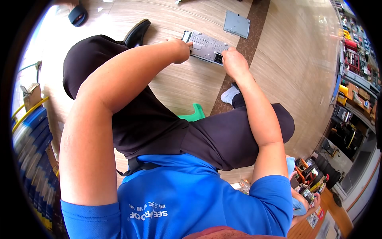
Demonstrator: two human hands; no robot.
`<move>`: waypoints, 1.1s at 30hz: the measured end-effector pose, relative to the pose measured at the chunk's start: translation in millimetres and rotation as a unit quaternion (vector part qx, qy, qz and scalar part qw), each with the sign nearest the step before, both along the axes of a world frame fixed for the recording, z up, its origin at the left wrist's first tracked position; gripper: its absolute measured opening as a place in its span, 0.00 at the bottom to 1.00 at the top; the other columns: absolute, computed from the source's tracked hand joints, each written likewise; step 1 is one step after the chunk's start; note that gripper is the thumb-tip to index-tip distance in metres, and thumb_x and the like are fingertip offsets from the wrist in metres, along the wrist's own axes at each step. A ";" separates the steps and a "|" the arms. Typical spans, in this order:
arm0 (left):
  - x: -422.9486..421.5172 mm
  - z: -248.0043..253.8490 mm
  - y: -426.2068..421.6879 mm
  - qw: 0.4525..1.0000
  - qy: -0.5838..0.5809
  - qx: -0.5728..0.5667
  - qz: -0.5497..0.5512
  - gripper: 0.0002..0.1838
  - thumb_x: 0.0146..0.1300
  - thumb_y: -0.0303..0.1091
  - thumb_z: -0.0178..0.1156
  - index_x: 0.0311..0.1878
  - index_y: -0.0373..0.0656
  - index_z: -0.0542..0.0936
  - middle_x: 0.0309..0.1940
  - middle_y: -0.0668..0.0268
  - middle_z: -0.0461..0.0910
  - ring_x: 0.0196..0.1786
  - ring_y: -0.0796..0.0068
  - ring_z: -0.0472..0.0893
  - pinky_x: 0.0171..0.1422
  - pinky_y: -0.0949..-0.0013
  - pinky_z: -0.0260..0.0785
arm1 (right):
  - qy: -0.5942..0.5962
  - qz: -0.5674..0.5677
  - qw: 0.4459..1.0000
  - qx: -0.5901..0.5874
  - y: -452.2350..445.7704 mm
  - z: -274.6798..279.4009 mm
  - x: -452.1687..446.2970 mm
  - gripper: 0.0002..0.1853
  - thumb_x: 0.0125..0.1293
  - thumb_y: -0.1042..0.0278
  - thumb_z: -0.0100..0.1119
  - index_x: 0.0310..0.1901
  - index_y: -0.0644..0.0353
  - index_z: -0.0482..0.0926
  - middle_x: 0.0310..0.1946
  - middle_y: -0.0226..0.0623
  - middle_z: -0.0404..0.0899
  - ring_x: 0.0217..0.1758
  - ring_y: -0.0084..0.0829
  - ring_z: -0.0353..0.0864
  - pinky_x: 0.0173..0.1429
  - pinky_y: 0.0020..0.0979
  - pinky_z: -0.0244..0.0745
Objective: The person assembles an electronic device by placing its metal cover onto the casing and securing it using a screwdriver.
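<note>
A flat silver metal device with a perforated top (207,44) lies on the floor in front of me. At its left end is my left hand (181,50), closed on the edge, with a finger on the top face. My right hand (234,62) is closed at the right end, beside a dark opening with parts inside. A thin light piece shows near its fingertips, but whatever it pinches is too small to make out. Beyond the device lies a grey metal plate (237,24), apart from both hands.
A green plastic stool (194,114) is between my legs. My dark shoe (137,32) and another person's sandalled foot (78,15) are at upper left. Blue stacked goods (34,139) stand left. Shelves of goods (358,83) and another person's arm (309,210) are right.
</note>
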State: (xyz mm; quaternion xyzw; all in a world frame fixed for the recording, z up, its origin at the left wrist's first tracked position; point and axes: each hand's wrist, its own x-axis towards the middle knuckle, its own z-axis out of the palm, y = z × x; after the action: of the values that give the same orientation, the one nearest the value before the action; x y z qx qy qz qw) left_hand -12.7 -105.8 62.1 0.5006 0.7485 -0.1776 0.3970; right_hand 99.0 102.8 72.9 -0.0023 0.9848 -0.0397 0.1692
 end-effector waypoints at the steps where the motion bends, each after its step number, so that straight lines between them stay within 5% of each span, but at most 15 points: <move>1: -0.2 -0.5 1.9 1.000 -0.011 -0.017 0.011 0.34 0.65 0.27 0.58 0.76 0.47 0.66 0.84 0.73 0.41 0.72 0.54 0.71 0.65 0.40 0.70 | 0.007 -0.001 1.000 0.003 -0.4 -0.4 0.4 0.08 0.63 0.71 0.56 0.34 0.64 0.83 0.37 0.53 0.80 0.43 0.53 0.84 0.50 0.49 0.80; 2: -0.4 -1.0 3.0 0.999 -0.022 -0.034 0.022 0.33 0.68 0.29 0.59 0.76 0.56 0.67 0.85 0.77 0.37 0.76 0.51 0.66 0.69 0.31 0.65 | 0.014 -0.002 1.000 0.005 -0.7 -0.9 0.8 0.08 0.63 0.70 0.56 0.34 0.64 0.84 0.37 0.53 0.80 0.42 0.53 0.84 0.49 0.49 0.81; 6: -0.5 -0.9 2.0 0.999 -0.021 -0.031 0.022 0.33 0.68 0.29 0.59 0.76 0.56 0.68 0.85 0.77 0.36 0.76 0.51 0.66 0.69 0.32 0.65 | 0.010 -0.005 1.000 0.015 -1.0 -1.4 -0.4 0.10 0.64 0.70 0.55 0.33 0.65 0.84 0.37 0.54 0.81 0.42 0.53 0.85 0.50 0.49 0.81; 8: 0.0 3.6 -0.2 1.000 0.002 -0.006 -0.005 0.39 0.62 0.24 0.58 0.78 0.40 0.60 0.84 0.69 0.46 0.68 0.57 0.77 0.61 0.48 0.75 | 0.002 -0.006 1.000 0.017 -2.5 2.5 -0.9 0.11 0.65 0.69 0.55 0.33 0.65 0.84 0.36 0.54 0.82 0.42 0.54 0.85 0.50 0.49 0.81; 12: -0.6 1.4 1.1 1.000 0.003 -0.011 -0.001 0.40 0.62 0.23 0.58 0.79 0.40 0.59 0.84 0.68 0.47 0.68 0.57 0.77 0.61 0.48 0.75 | -0.006 -0.016 1.000 0.021 -5.7 6.1 -2.0 0.10 0.64 0.69 0.55 0.34 0.65 0.85 0.38 0.55 0.82 0.43 0.54 0.85 0.51 0.50 0.81; 14: -1.5 -1.2 2.7 0.999 -0.027 -0.029 0.030 0.31 0.68 0.29 0.58 0.74 0.57 0.70 0.85 0.76 0.38 0.76 0.51 0.67 0.69 0.32 0.65 | -0.010 -0.025 0.999 0.022 -7.3 7.5 -2.2 0.10 0.64 0.70 0.55 0.35 0.65 0.85 0.40 0.55 0.81 0.44 0.54 0.85 0.52 0.50 0.81; 27: -0.2 -4.7 1.1 0.999 -0.021 -0.012 0.031 0.30 0.67 0.28 0.59 0.73 0.55 0.72 0.85 0.73 0.39 0.75 0.51 0.68 0.69 0.31 0.66 | 0.021 -0.057 0.998 0.003 -12.0 12.9 -2.9 0.08 0.67 0.67 0.58 0.38 0.64 0.81 0.41 0.54 0.80 0.45 0.54 0.84 0.51 0.50 0.80; 29: 0.3 0.2 -0.8 1.000 0.003 0.000 0.000 0.36 0.64 0.24 0.56 0.77 0.39 0.63 0.84 0.68 0.46 0.69 0.56 0.76 0.63 0.47 0.73 | 0.026 -0.027 0.999 -0.001 -13.1 16.8 -2.8 0.08 0.64 0.75 0.51 0.39 0.65 0.81 0.43 0.56 0.80 0.44 0.54 0.86 0.48 0.48 0.84; 33: 0.1 1.7 -0.5 1.000 0.000 -0.004 -0.006 0.34 0.64 0.25 0.56 0.76 0.39 0.65 0.84 0.69 0.46 0.69 0.56 0.76 0.63 0.48 0.74 | 0.031 -0.024 0.999 -0.002 -12.5 14.7 -2.6 0.08 0.65 0.75 0.51 0.39 0.65 0.81 0.43 0.55 0.80 0.45 0.54 0.86 0.48 0.48 0.84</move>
State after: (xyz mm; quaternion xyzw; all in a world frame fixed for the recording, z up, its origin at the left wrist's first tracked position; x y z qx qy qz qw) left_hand -12.6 -106.3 63.8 0.5040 0.7446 -0.1829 0.3976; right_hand 96.4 90.3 87.6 0.0197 0.9892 -0.0460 0.1381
